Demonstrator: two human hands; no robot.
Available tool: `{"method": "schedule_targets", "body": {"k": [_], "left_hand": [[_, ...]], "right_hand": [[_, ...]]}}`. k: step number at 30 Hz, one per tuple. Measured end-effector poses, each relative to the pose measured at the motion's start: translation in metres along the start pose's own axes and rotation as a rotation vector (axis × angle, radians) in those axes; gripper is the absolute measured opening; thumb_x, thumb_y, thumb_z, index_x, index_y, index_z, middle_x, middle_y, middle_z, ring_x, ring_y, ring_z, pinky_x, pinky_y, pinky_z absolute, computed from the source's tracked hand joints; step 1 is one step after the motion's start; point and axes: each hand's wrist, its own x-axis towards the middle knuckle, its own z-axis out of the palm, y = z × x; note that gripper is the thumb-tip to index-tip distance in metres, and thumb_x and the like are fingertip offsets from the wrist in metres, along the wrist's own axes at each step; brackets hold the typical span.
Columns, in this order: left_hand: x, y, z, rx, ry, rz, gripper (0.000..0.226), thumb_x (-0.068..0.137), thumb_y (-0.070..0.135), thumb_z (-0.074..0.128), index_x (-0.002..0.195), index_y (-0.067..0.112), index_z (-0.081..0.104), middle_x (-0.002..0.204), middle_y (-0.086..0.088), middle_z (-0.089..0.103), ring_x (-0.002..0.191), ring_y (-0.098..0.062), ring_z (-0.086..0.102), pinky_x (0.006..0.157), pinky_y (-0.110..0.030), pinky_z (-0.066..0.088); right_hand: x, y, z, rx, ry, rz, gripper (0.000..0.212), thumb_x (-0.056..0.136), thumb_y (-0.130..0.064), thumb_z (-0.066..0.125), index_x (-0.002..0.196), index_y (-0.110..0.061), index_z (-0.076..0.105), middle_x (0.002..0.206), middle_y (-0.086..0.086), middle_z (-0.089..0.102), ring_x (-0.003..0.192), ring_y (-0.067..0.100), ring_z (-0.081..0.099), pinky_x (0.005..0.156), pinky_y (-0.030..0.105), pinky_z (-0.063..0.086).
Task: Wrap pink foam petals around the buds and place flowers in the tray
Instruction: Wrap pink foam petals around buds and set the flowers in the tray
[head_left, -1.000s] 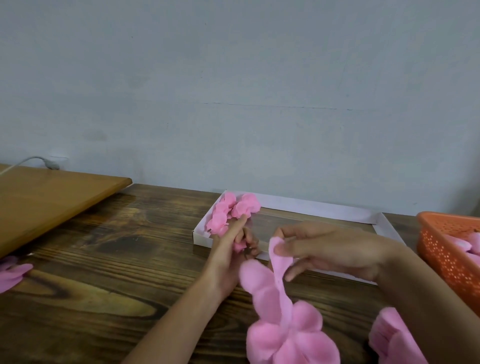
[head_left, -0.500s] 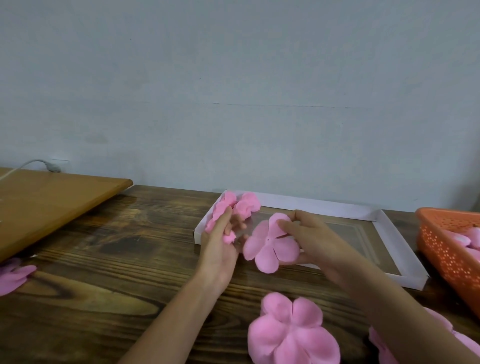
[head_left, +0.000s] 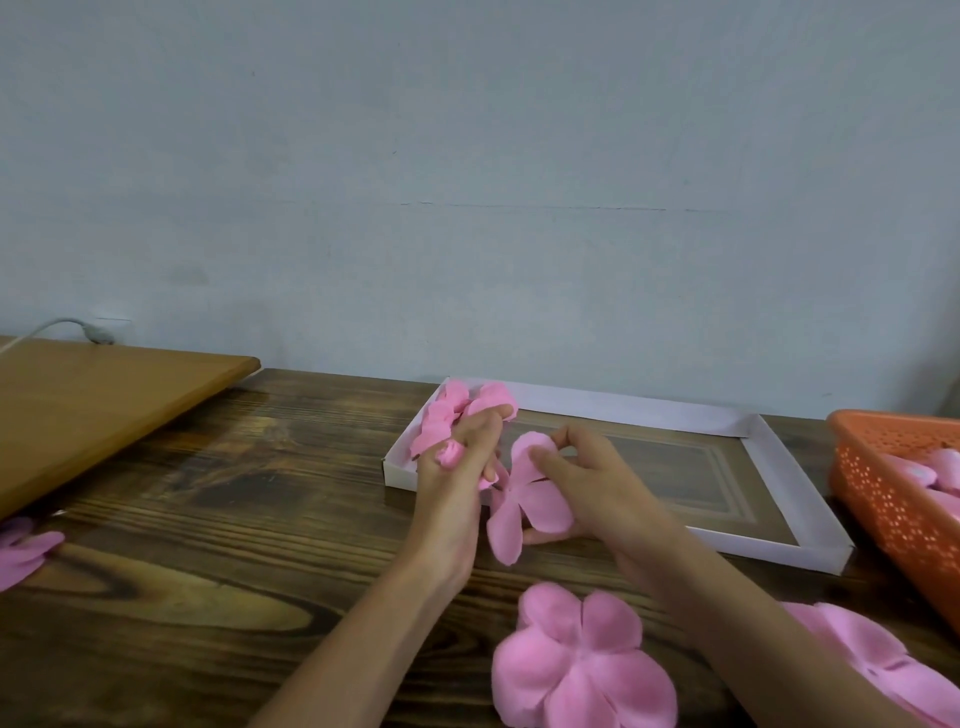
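left hand (head_left: 453, 496) clenched round a small pink bud (head_left: 449, 455), which pokes out between the fingers. right hand (head_left: 592, 488) just at its 3 o'clock, thumb and fingers pinching a pink foam petal sheet (head_left: 519, 506). sheet hangs between the two hands, one lobe drooping toward 6 o'clock. whether it touches the bud: can't tell. both hands sit over the near-left corner of the white tray (head_left: 623, 406). finished flowers (head_left: 447, 410) lie in the tray's far-left corner, 12 o'clock of the left hand, partly hidden by it. second petal sheet (head_left: 582, 670) flat on the desk (head_left: 234, 493) at 6 o'clock of the hands. more petal sheets (head_left: 883, 665) at 4 o'clock, beside the right forearm. orange basket (head_left: 893, 509) at 3 o'clock, near the tray, with pink pieces (head_left: 940, 467) inside. pink scrap (head_left: 26, 551) at 9 o'clock on the frame edge. lighter wooden board (head_left: 104, 400) at 10 o'clock.
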Motion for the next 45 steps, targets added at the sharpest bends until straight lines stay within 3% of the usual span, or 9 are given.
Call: {"method": "schedule_targets", "body": {"k": [6,9,13,20,26,28,33,40,45], "left_hand": [[-0.009,0.006,0.008,-0.055,-0.032,-0.044,0.049,0.079,0.051,0.08,0.113,0.016,0.078,0.105,-0.009,0.058,0.099,-0.028,0.059,0.093,-0.06,0.052],[-0.008,0.005,0.008,-0.057,0.002,-0.053,0.041,0.087,0.046,0.078,0.113,0.015,0.075,0.106,-0.008,0.059,0.091,-0.028,0.053,0.076,-0.045,0.048],[-0.005,0.004,0.006,-0.061,0.051,-0.082,0.029,0.094,0.041,0.074,0.108,0.014,0.074,0.062,0.004,0.047,0.071,-0.023,0.044,0.063,-0.028,0.042],[-0.008,0.001,0.004,-0.037,0.054,-0.15,0.025,0.091,0.049,0.075,0.081,0.027,0.07,0.058,0.01,0.048,0.059,-0.008,0.057,0.05,-0.025,0.048],[-0.012,0.007,0.008,-0.107,0.091,-0.086,0.05,0.083,0.053,0.079,0.119,0.017,0.076,0.094,-0.015,0.074,0.085,-0.023,0.071,0.073,-0.04,0.055],[-0.011,0.006,0.008,-0.133,0.114,-0.042,0.049,0.082,0.048,0.079,0.115,0.012,0.077,0.086,-0.014,0.073,0.075,-0.023,0.071,0.06,-0.034,0.056],[-0.011,0.005,0.008,-0.126,0.138,-0.076,0.054,0.068,0.055,0.08,0.102,0.014,0.08,0.094,-0.015,0.077,0.083,-0.025,0.077,0.063,-0.034,0.062],[-0.012,0.005,0.012,-0.086,0.159,-0.075,0.048,0.082,0.057,0.071,0.108,0.017,0.079,0.106,-0.013,0.079,0.101,-0.031,0.077,0.078,-0.044,0.063],[-0.015,0.008,0.013,-0.048,0.087,0.028,0.043,0.089,0.053,0.069,0.123,0.026,0.068,0.119,-0.003,0.077,0.115,-0.023,0.072,0.086,-0.037,0.059]], "right_hand": [[0.002,0.003,0.001,0.098,-0.004,0.026,0.012,0.104,-0.019,0.059,0.106,-0.008,0.054,0.105,0.014,0.067,0.076,0.021,0.078,0.058,0.043,0.064],[0.003,0.004,0.002,0.039,0.035,0.012,0.01,0.104,-0.021,0.059,0.104,-0.011,0.056,0.108,0.014,0.067,0.091,0.028,0.076,0.067,0.052,0.065],[0.0,0.003,0.004,0.036,0.038,0.01,0.008,0.104,-0.02,0.057,0.105,-0.012,0.057,0.106,0.012,0.068,0.09,0.025,0.075,0.068,0.054,0.065],[-0.007,0.0,0.013,0.067,0.005,0.039,0.011,0.106,-0.021,0.056,0.108,-0.01,0.057,0.116,0.022,0.066,0.099,0.033,0.074,0.073,0.051,0.066],[-0.011,-0.001,0.017,0.162,-0.029,0.06,0.014,0.107,-0.02,0.056,0.113,-0.008,0.056,0.121,0.022,0.065,0.102,0.032,0.074,0.071,0.047,0.066],[-0.011,-0.001,0.018,0.173,-0.032,0.056,0.015,0.106,-0.021,0.056,0.115,-0.008,0.056,0.118,0.021,0.067,0.1,0.031,0.075,0.072,0.049,0.066],[-0.011,0.004,0.02,0.114,-0.095,-0.009,0.02,0.1,-0.021,0.065,0.114,-0.009,0.058,0.093,0.011,0.08,0.091,0.023,0.078,0.085,0.052,0.063],[-0.008,0.012,0.022,0.033,-0.122,-0.226,0.032,0.087,0.002,0.078,0.109,-0.02,0.071,0.097,0.001,0.081,0.09,0.015,0.078,0.071,0.023,0.059],[-0.007,0.016,0.02,-0.173,-0.029,-0.389,0.017,0.081,-0.009,0.077,0.093,-0.02,0.077,0.083,0.003,0.079,0.081,0.024,0.075,0.077,0.05,0.061]]}}
